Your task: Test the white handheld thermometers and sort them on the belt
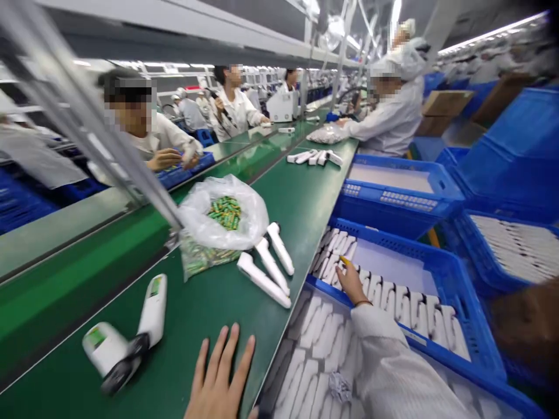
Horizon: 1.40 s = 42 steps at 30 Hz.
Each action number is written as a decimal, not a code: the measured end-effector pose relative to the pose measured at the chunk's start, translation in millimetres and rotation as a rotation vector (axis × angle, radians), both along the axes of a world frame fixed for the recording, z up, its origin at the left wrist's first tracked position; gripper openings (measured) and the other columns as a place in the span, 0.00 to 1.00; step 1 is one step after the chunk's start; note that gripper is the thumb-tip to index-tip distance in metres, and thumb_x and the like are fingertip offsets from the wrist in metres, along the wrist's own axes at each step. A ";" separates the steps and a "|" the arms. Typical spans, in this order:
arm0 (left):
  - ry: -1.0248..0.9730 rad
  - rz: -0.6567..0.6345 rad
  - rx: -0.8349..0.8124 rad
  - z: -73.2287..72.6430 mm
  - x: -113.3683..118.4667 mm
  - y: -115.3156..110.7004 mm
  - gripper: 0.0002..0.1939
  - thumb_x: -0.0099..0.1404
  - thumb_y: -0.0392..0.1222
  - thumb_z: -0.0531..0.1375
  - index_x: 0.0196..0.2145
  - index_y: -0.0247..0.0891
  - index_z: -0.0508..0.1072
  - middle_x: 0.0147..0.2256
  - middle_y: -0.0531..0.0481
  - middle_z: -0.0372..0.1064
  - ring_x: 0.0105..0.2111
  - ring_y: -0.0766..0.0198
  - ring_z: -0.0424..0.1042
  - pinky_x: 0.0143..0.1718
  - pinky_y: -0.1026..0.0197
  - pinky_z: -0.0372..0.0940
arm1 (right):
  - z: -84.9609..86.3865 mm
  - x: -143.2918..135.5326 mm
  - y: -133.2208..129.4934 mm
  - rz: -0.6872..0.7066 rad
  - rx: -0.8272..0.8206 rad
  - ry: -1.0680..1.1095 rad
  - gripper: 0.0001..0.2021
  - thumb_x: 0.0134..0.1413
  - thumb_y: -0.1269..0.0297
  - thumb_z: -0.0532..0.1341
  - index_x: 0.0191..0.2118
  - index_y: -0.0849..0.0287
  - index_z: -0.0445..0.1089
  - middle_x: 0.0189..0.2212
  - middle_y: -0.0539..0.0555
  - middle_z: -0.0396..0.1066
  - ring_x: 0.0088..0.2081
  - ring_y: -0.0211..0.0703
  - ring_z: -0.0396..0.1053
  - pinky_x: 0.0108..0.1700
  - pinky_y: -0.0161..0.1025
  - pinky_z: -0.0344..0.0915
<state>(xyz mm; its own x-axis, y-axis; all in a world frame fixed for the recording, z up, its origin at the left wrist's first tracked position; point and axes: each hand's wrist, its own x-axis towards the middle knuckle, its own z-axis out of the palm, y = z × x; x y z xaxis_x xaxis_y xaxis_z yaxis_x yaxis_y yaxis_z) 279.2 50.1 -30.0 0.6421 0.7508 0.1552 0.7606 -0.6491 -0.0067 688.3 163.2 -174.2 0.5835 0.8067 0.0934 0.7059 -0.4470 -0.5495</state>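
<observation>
My left hand [222,372] lies open on the green work surface [183,326], fingers spread, holding nothing. Ahead of it are three white handheld device bodies [264,279]. To its left rest two white pieces [152,311] with green parts showing in their openings, meeting at a dark round part. My right hand [351,282] reaches into a blue crate [471,326], at the white device bodies [393,299] lined up inside. A yellow cover sits on one fingertip. Its thumb and that finger look apart; the other fingers are partly hidden.
A clear plastic bag [196,203] holds many small green-and-orange cylinders. More white bodies [314,157] lie farther along the bench. Stacked blue crates [402,174] stand to the right. A metal post [109,128] slants across the left. Co-workers [388,116] sit or stand on both sides.
</observation>
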 end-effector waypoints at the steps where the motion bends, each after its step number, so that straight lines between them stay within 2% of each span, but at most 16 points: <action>1: 0.000 -0.011 -0.050 8.4 0.5 -1.6 0.36 0.65 0.44 0.53 0.66 0.49 0.40 0.64 0.44 0.50 0.60 0.44 0.56 0.56 0.39 0.56 | 17.1 -14.6 -6.5 -0.001 0.063 -0.014 0.24 0.60 0.61 0.43 0.59 0.64 0.58 0.50 0.66 0.66 0.54 0.54 0.64 0.54 0.50 0.61; 3: -0.079 0.007 -0.123 24.9 0.2 -8.5 0.35 0.65 0.41 0.54 0.66 0.46 0.44 0.65 0.43 0.44 0.63 0.45 0.48 0.59 0.37 0.52 | 56.0 -45.2 -19.1 0.006 0.200 -0.047 0.29 0.59 0.59 0.39 0.62 0.68 0.50 0.55 0.70 0.59 0.58 0.58 0.57 0.58 0.54 0.55; 4: -0.143 0.010 -0.148 31.3 -1.1 -13.5 0.32 0.65 0.41 0.54 0.64 0.43 0.48 0.65 0.43 0.46 0.63 0.48 0.47 0.61 0.39 0.49 | 76.8 -61.3 -24.9 0.008 0.288 -0.067 0.30 0.59 0.58 0.38 0.63 0.67 0.49 0.56 0.70 0.57 0.60 0.58 0.55 0.59 0.55 0.53; 5: -0.207 0.005 -0.158 35.9 -3.8 -19.4 0.28 0.65 0.38 0.53 0.62 0.40 0.53 0.63 0.41 0.50 0.63 0.53 0.49 0.62 0.43 0.48 | 97.7 -78.1 -30.4 0.018 0.440 -0.104 0.29 0.59 0.54 0.40 0.63 0.61 0.52 0.54 0.68 0.59 0.60 0.58 0.55 0.59 0.53 0.54; 7: -0.298 -0.021 -0.142 39.5 -14.5 -34.5 0.22 0.67 0.38 0.50 0.58 0.37 0.58 0.61 0.41 0.55 0.62 0.58 0.51 0.64 0.47 0.46 | 137.3 -114.4 -40.4 0.137 0.648 -0.162 0.27 0.59 0.50 0.44 0.63 0.49 0.54 0.54 0.64 0.61 0.60 0.58 0.55 0.59 0.51 0.54; 10: -0.343 -0.074 -0.071 37.1 -47.2 -66.2 0.19 0.68 0.38 0.49 0.55 0.36 0.61 0.59 0.39 0.57 0.62 0.57 0.52 0.64 0.46 0.45 | 182.1 -177.6 -52.3 0.439 0.768 -0.158 0.24 0.59 0.51 0.47 0.61 0.38 0.55 0.50 0.62 0.65 0.57 0.57 0.60 0.56 0.51 0.57; 13: -0.359 -0.010 -0.040 35.3 -98.0 -99.4 0.19 0.66 0.35 0.51 0.54 0.36 0.62 0.58 0.38 0.57 0.62 0.55 0.52 0.63 0.43 0.47 | 203.4 -250.7 -56.6 0.810 0.645 -0.068 0.20 0.57 0.52 0.50 0.55 0.39 0.63 0.45 0.58 0.70 0.49 0.56 0.68 0.53 0.52 0.61; 16: -0.413 0.219 -0.036 34.3 -152.1 -118.5 0.21 0.63 0.30 0.50 0.54 0.37 0.62 0.58 0.39 0.58 0.61 0.55 0.55 0.61 0.42 0.50 | 206.8 -327.4 -51.8 1.056 0.362 0.004 0.21 0.57 0.52 0.49 0.52 0.50 0.66 0.44 0.58 0.72 0.46 0.53 0.70 0.50 0.50 0.64; 18: -0.450 0.343 -0.018 31.4 -179.3 -121.4 0.22 0.63 0.28 0.49 0.54 0.37 0.61 0.58 0.38 0.58 0.60 0.54 0.56 0.60 0.41 0.53 | 204.3 -373.5 -46.6 1.098 0.205 -0.034 0.24 0.59 0.54 0.47 0.54 0.60 0.65 0.47 0.62 0.70 0.48 0.53 0.69 0.51 0.49 0.63; 20: -0.473 0.392 -0.011 27.0 -195.0 -120.2 0.23 0.63 0.27 0.48 0.55 0.38 0.61 0.58 0.38 0.57 0.60 0.54 0.57 0.60 0.40 0.54 | 200.5 -410.3 -43.7 1.078 0.126 -0.098 0.24 0.60 0.58 0.47 0.53 0.66 0.66 0.51 0.67 0.67 0.52 0.55 0.66 0.54 0.50 0.60; 23: -0.494 0.411 -0.017 21.3 -200.1 -117.7 0.25 0.62 0.27 0.50 0.56 0.38 0.60 0.59 0.38 0.56 0.60 0.52 0.57 0.59 0.40 0.55 | 194.2 -443.5 -50.4 1.086 0.104 -0.152 0.21 0.61 0.61 0.46 0.47 0.68 0.71 0.52 0.71 0.65 0.55 0.58 0.63 0.56 0.50 0.58; 25: -0.506 0.429 -0.022 20.2 -197.6 -116.2 0.29 0.60 0.26 0.51 0.59 0.38 0.57 0.60 0.37 0.54 0.60 0.50 0.56 0.59 0.40 0.55 | 190.4 -453.3 -62.2 1.121 0.101 -0.177 0.21 0.62 0.60 0.46 0.44 0.68 0.72 0.53 0.71 0.64 0.57 0.58 0.61 0.57 0.50 0.57; 30: -0.537 0.491 -0.022 25.2 -198.4 -101.0 0.35 0.58 0.29 0.57 0.62 0.38 0.52 0.63 0.34 0.46 0.61 0.46 0.52 0.57 0.40 0.56 | 186.6 -456.9 -90.9 1.235 0.101 -0.172 0.21 0.63 0.59 0.46 0.48 0.66 0.70 0.56 0.67 0.63 0.58 0.53 0.60 0.60 0.47 0.55; 36: -0.512 0.490 -0.024 31.7 -216.6 -69.0 0.31 0.57 0.41 0.65 0.57 0.40 0.61 0.55 0.36 0.58 0.51 0.46 0.62 0.49 0.44 0.62 | 189.0 -443.1 -89.8 1.450 0.050 -0.070 0.21 0.62 0.56 0.45 0.50 0.61 0.67 0.58 0.63 0.61 0.59 0.52 0.60 0.60 0.51 0.57; 39: -0.480 0.432 -0.018 34.5 -224.6 -61.5 0.29 0.58 0.46 0.65 0.56 0.44 0.63 0.53 0.41 0.60 0.51 0.48 0.61 0.50 0.46 0.59 | 184.3 -434.5 -83.2 1.432 0.111 -0.088 0.21 0.62 0.55 0.45 0.51 0.59 0.65 0.54 0.62 0.65 0.55 0.52 0.64 0.56 0.51 0.61; 42: -0.481 0.392 -0.021 34.7 -232.1 -61.1 0.22 0.60 0.47 0.63 0.51 0.42 0.66 0.53 0.43 0.60 0.55 0.50 0.56 0.56 0.49 0.52 | 176.4 -428.9 -76.9 1.336 0.208 -0.223 0.21 0.61 0.51 0.45 0.48 0.59 0.66 0.42 0.62 0.70 0.44 0.53 0.69 0.46 0.49 0.67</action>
<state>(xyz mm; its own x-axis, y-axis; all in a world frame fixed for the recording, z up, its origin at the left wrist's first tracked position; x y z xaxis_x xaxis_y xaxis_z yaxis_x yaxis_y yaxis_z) 47.1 -11.0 4.7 0.1795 0.9228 0.3409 0.8573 -0.3167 0.4059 259.5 86.2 2.2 -0.6637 0.6979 0.2690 0.6120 0.7135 -0.3411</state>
